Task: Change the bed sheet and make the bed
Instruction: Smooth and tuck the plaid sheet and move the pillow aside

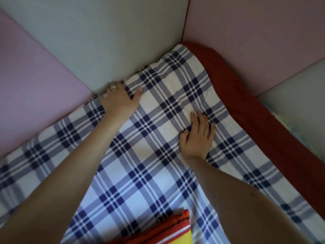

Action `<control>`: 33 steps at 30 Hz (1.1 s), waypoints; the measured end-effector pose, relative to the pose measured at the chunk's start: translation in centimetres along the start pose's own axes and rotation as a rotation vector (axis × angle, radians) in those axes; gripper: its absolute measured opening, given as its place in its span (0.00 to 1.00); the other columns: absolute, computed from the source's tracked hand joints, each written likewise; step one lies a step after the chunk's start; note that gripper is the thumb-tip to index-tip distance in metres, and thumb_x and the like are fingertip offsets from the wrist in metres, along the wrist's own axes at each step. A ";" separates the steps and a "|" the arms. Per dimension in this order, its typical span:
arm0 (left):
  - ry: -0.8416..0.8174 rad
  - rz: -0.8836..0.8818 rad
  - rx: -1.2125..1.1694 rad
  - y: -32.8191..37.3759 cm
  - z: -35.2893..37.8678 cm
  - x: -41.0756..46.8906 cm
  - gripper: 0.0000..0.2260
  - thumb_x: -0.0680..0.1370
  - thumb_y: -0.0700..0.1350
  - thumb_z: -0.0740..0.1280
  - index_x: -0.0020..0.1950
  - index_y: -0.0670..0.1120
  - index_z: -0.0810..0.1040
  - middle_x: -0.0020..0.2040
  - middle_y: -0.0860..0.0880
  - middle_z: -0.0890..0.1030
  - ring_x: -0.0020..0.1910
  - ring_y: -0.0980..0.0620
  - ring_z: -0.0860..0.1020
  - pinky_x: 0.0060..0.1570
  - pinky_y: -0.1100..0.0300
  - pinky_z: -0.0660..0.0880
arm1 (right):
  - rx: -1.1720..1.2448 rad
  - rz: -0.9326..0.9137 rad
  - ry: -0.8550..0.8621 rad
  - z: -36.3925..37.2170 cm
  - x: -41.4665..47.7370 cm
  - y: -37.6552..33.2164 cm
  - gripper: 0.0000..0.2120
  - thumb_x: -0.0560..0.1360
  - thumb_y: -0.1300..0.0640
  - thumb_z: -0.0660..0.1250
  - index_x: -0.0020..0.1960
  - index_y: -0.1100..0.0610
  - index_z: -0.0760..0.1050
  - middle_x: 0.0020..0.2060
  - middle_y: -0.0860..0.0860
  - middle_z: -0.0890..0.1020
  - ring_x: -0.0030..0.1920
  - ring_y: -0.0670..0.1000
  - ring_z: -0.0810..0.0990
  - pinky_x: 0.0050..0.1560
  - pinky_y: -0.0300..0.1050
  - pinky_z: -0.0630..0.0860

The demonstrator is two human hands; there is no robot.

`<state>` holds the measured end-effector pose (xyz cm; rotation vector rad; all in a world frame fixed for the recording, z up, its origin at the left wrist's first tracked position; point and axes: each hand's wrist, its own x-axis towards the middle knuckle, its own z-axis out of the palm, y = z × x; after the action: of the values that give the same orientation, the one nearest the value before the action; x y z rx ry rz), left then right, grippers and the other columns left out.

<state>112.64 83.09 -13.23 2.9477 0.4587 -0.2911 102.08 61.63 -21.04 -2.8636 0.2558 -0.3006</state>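
Observation:
A blue-and-white plaid bed sheet [151,155] covers the mattress up to the padded wall corner. Under it a red mattress cover [246,106] shows along the right edge. My left hand [117,100], a ring on one finger, presses the sheet's edge down where it meets the grey wall panel; its fingertips are hidden in the gap. My right hand [197,136] lies flat on the sheet to the right, fingers spread and slightly bent, touching the cloth.
Padded wall panels enclose the bed: pink [31,88] at left, grey [105,41] in the middle, pink [255,36] at right. A red-and-yellow striped cloth [168,231] lies at the bottom centre on the sheet.

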 end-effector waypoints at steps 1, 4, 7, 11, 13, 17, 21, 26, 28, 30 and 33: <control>-0.028 0.006 -0.029 -0.9 0.1 0.0 0.39 0.77 0.68 0.51 0.73 0.36 0.62 0.71 0.36 0.66 0.69 0.38 0.66 0.65 0.45 0.63 | -0.006 -0.003 0.001 0.0 -0.1 0.0 0.28 0.73 0.51 0.54 0.72 0.57 0.67 0.71 0.55 0.69 0.71 0.56 0.65 0.75 0.55 0.51; -0.086 0.070 -0.079 -1.8 0.0 0.0 0.40 0.76 0.70 0.51 0.73 0.38 0.62 0.70 0.38 0.69 0.67 0.40 0.69 0.63 0.49 0.67 | -0.010 -0.001 0.000 0.0 -0.2 -0.1 0.28 0.73 0.52 0.54 0.72 0.57 0.67 0.71 0.55 0.68 0.71 0.56 0.66 0.75 0.55 0.51; -0.140 0.124 -0.038 -2.4 -0.1 0.5 0.43 0.72 0.74 0.50 0.73 0.41 0.64 0.70 0.39 0.69 0.68 0.41 0.69 0.64 0.49 0.67 | -0.010 0.003 0.004 -0.1 -0.3 -0.3 0.28 0.73 0.51 0.54 0.72 0.57 0.67 0.71 0.55 0.68 0.70 0.56 0.66 0.75 0.55 0.52; -0.190 0.107 0.230 -2.2 0.0 1.0 0.47 0.69 0.78 0.44 0.75 0.46 0.62 0.73 0.40 0.61 0.72 0.41 0.58 0.69 0.47 0.55 | -0.004 -0.001 0.003 -0.1 -0.3 -0.2 0.28 0.73 0.51 0.54 0.72 0.57 0.66 0.71 0.55 0.68 0.71 0.56 0.66 0.74 0.55 0.52; -0.199 0.078 0.284 -1.3 0.0 0.9 0.50 0.67 0.79 0.43 0.74 0.43 0.62 0.73 0.40 0.58 0.72 0.42 0.55 0.68 0.48 0.53 | -0.008 0.003 -0.001 -0.1 -0.2 -0.2 0.28 0.73 0.51 0.53 0.72 0.57 0.66 0.71 0.55 0.68 0.71 0.56 0.65 0.75 0.55 0.51; -0.242 0.028 0.167 -0.7 0.0 0.9 0.51 0.67 0.79 0.46 0.74 0.39 0.61 0.73 0.37 0.61 0.72 0.39 0.58 0.70 0.47 0.57 | -0.019 0.010 -0.026 -0.2 -0.3 -0.2 0.29 0.73 0.51 0.53 0.73 0.57 0.65 0.72 0.54 0.67 0.71 0.56 0.64 0.75 0.54 0.49; -0.319 0.005 -0.147 -1.8 -0.2 1.7 0.47 0.69 0.77 0.51 0.72 0.40 0.63 0.69 0.41 0.71 0.67 0.40 0.70 0.61 0.49 0.70 | -0.021 0.022 -0.047 -0.4 -0.3 -0.3 0.29 0.73 0.51 0.52 0.73 0.56 0.64 0.72 0.54 0.67 0.71 0.56 0.64 0.75 0.55 0.49; -0.511 0.085 -0.339 -3.1 -1.2 4.8 0.46 0.67 0.77 0.48 0.75 0.48 0.63 0.74 0.47 0.65 0.72 0.47 0.64 0.68 0.53 0.62 | -0.022 0.019 -0.044 -0.4 -0.2 -0.3 0.29 0.73 0.50 0.53 0.73 0.57 0.65 0.72 0.54 0.67 0.71 0.55 0.64 0.75 0.55 0.50; -0.525 0.112 -0.412 -3.5 -1.4 5.1 0.44 0.67 0.77 0.48 0.74 0.51 0.65 0.72 0.50 0.68 0.70 0.48 0.66 0.67 0.53 0.62 | -0.027 0.023 -0.047 -0.4 -0.2 -0.3 0.29 0.73 0.50 0.52 0.73 0.57 0.65 0.71 0.54 0.67 0.71 0.55 0.64 0.75 0.55 0.50; -0.538 0.109 -0.467 -4.0 -1.4 5.1 0.45 0.66 0.79 0.48 0.73 0.52 0.67 0.70 0.50 0.71 0.68 0.48 0.69 0.67 0.51 0.64 | -0.032 0.015 -0.057 -0.4 -0.2 -0.4 0.29 0.73 0.50 0.52 0.73 0.56 0.64 0.72 0.54 0.67 0.71 0.56 0.64 0.75 0.55 0.49; -0.477 0.102 -0.350 -3.7 -0.6 4.6 0.45 0.70 0.77 0.49 0.76 0.46 0.61 0.73 0.45 0.67 0.71 0.45 0.66 0.69 0.51 0.63 | -0.030 0.022 -0.045 -0.3 -0.1 -0.3 0.29 0.73 0.50 0.52 0.73 0.56 0.65 0.71 0.54 0.67 0.71 0.56 0.64 0.75 0.55 0.49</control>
<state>115.92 87.96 -14.00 2.4404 0.2586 -0.7864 101.98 61.85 -20.68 -2.8910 0.2851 -0.2291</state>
